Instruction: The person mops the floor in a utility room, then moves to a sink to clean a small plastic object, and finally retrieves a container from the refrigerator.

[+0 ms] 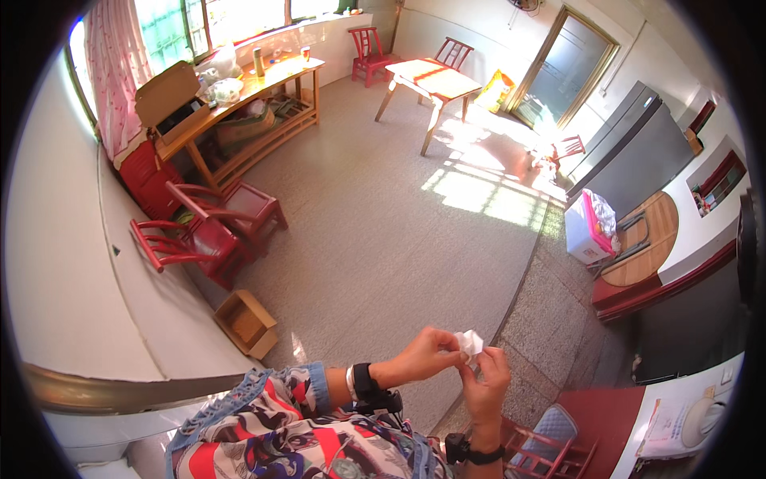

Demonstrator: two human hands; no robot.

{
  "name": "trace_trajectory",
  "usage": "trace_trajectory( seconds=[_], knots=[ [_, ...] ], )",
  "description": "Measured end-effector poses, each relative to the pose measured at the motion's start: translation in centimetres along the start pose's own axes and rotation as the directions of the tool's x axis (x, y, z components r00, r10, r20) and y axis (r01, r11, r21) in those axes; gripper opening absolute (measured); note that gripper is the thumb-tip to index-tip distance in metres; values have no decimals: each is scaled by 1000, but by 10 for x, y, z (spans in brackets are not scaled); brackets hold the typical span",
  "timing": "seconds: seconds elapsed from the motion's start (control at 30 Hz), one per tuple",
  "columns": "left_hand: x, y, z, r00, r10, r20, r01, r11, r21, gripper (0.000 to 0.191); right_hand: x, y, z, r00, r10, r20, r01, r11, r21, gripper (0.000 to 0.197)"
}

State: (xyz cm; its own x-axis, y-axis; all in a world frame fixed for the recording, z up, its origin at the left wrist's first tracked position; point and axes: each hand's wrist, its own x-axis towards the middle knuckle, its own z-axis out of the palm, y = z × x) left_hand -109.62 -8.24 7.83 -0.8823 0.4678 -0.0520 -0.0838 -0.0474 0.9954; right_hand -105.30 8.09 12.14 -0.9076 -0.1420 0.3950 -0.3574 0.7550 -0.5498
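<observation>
A small crumpled white piece, perhaps tissue or thin plastic (470, 342), is pinched between both hands in front of my body. My left hand (423, 358) grips its left side between thumb and fingers. From below, my right hand (489, 383) holds the lower right edge with its fingertips. The two hands almost touch. Black straps circle both wrists, and a pale bracelet (351, 383) sits beside the left one. What the white piece contains, if anything, cannot be made out.
An open cardboard box (246, 323) lies on the floor at left, near red wooden chairs (209, 239). A long wooden table (251, 90) holds bags. Farther off are a small table (434, 78) and a grey refrigerator (634, 143). A pink-lidded bin (585, 230) stands right.
</observation>
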Motion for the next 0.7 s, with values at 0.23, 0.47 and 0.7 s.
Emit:
trace_trajectory(
  seconds=[0.23,0.47,0.7],
  knots=[
    [82,-21,-35,987,-63,-146,22,965,-263,23,110,73,35,990,-52,129,22,975,222,19],
    [221,-14,-107,949,-33,-314,-100,912,-397,39,231,161,76,978,209,25,-200,888,413,17],
    [368,6,-138,994,-107,-12,43,496,-867,78,307,236,74,865,502,-21,-422,749,512,17]
  ],
)
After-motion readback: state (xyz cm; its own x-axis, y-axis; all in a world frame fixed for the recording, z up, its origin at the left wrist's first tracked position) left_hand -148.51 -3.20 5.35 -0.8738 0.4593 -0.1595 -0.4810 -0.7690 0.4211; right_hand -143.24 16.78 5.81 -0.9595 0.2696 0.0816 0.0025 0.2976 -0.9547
